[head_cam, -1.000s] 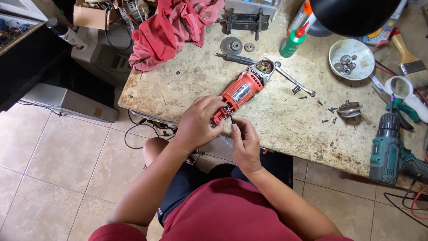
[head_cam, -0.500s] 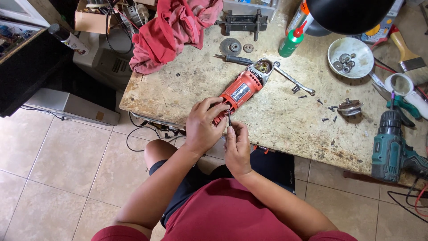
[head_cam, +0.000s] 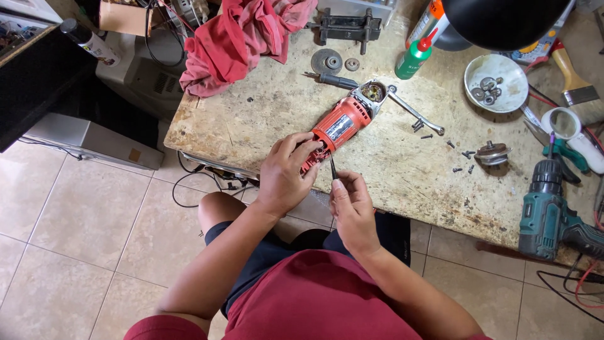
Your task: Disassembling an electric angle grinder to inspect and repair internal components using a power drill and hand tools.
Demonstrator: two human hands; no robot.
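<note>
Grinder: a red angle grinder (head_cam: pixel 340 126) lies on the workbench (head_cam: pixel 264 119) near its front edge, its open metal head pointing far and right.
Left hand: the left hand (head_cam: pixel 284 173) wraps the near end of the grinder, fingers closed around the body.
Right hand: the right hand (head_cam: pixel 352 204) sits just right of the left, thumb and fingertips pinched together on a thin dark tool (head_cam: pixel 333 167) (too slim to say what kind) whose tip meets the grinder's near end.
Beside the grinder: a wrench (head_cam: pixel 415 113) lies touching the head on the right; a screwdriver (head_cam: pixel 333 80) lies just beyond it.
Small parts: loose screws (head_cam: pixel 462 154) are scattered to the right, near a round metal fitting (head_cam: pixel 492 152).
Far side: a red rag (head_cam: pixel 242 34) is heaped at far left, two discs (head_cam: pixel 327 61) and a green bottle (head_cam: pixel 414 58) further right.
Right side: a white bowl (head_cam: pixel 511 94) holds metal pieces; a green drill (head_cam: pixel 548 211) stands at the near right edge.
</note>
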